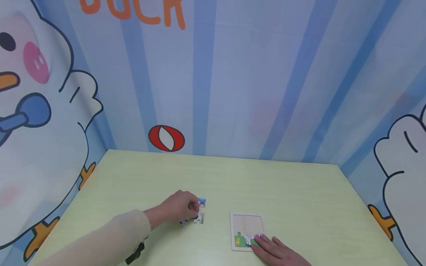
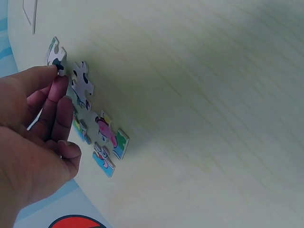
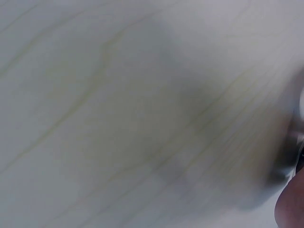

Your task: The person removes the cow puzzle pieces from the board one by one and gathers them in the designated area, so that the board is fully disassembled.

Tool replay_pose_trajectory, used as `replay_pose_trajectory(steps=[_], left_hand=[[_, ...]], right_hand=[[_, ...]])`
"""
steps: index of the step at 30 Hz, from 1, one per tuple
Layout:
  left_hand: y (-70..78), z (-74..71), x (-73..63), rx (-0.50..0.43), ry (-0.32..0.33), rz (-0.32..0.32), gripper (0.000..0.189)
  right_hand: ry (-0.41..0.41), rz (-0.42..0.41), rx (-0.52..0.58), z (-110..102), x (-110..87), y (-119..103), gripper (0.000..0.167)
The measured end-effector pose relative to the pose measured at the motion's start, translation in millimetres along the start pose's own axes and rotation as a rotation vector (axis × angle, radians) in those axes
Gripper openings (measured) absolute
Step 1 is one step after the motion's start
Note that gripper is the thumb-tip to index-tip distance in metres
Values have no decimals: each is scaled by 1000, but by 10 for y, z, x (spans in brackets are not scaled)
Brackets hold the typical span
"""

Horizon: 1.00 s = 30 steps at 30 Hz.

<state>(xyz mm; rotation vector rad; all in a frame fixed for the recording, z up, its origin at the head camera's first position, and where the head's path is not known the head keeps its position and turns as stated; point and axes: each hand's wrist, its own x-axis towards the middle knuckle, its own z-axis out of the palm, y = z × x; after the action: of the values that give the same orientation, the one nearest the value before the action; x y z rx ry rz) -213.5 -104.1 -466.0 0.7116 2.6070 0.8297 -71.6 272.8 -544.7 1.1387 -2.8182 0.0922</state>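
Observation:
My left hand (image 1: 179,207) is at the middle left of the table, its thumb and a finger pinching a small jigsaw puzzle piece (image 2: 56,58) with white and black print. Loose pieces lie about it: a white-and-black piece (image 2: 83,80), a pink piece (image 2: 103,124) and a blue-edged piece (image 2: 104,164). In the head view, a piece (image 1: 201,202) shows just past the fingertips. To the right lies a puzzle tray (image 1: 247,221) with a pale rim. Green and white pieces (image 1: 240,240) fill its bottom end. My right hand (image 1: 277,253) rests, fingers extended, over the tray's near right corner.
The pale wood-grain table (image 1: 316,207) reaches back to a blue striped backdrop (image 1: 233,92) with cartoon ducks on both sides. A dark strap (image 1: 135,253) shows at the left sleeve. The right wrist view holds mostly blurred table surface (image 3: 118,118).

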Motion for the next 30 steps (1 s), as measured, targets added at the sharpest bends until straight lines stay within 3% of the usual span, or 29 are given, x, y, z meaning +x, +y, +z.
replay_pose_trajectory(steps=[10,21,30], left_hand=[[-16,19,-17,27,39,13,21],[-55,22,-28,4,2,16,23],[-112,-134,-155,83,38,12,23]], right_hand=[[-1,6,5,-1,3,-2,70],[-31,16,10,-15,20,-22,71],[-10,11,-10,11,5,-23,73]])
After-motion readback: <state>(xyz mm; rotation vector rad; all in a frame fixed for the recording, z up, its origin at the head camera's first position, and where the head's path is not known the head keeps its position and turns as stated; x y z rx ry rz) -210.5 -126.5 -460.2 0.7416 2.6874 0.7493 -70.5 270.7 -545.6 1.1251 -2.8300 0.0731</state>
